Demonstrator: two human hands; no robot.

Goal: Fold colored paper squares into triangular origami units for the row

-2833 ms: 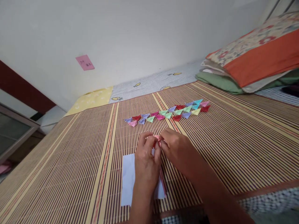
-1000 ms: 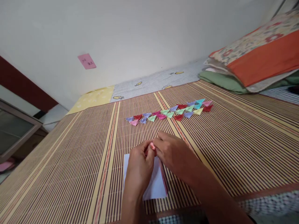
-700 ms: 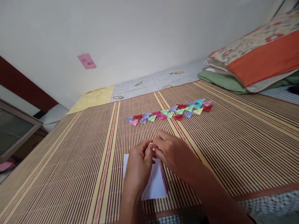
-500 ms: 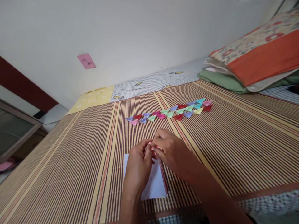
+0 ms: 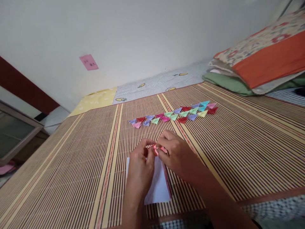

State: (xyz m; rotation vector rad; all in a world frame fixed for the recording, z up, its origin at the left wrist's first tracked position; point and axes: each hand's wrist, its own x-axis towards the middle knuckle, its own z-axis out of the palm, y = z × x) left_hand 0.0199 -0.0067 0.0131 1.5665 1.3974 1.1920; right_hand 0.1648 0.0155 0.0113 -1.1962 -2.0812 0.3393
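Note:
Between my two hands is a small folded piece of coral-pink paper (image 5: 155, 149), partly hidden by the fingers. My left hand (image 5: 142, 160) pinches its left side between thumb and forefinger. On its right side, my right hand (image 5: 172, 151) grips it with bent fingers. Beneath them lies a white notebook or paper pad (image 5: 158, 187) with a reddish edge on its right. Beyond my hands, several small folded paper boats (image 5: 173, 117) in red, pink, green, purple, blue and yellow stand in slanting rows.
A striped bamboo mat (image 5: 71, 165) covers the surface. Stacked pillows and bedding (image 5: 267, 63) rise at the right back. Behind the mat stands a white wall (image 5: 143, 38) with a pink note (image 5: 89, 62) on it. A framed panel (image 5: 16, 133) is at the far left.
The fingers have shifted slightly apart, and more of the coral-pink paper shows between them. The boats and the white pad have stayed in place.

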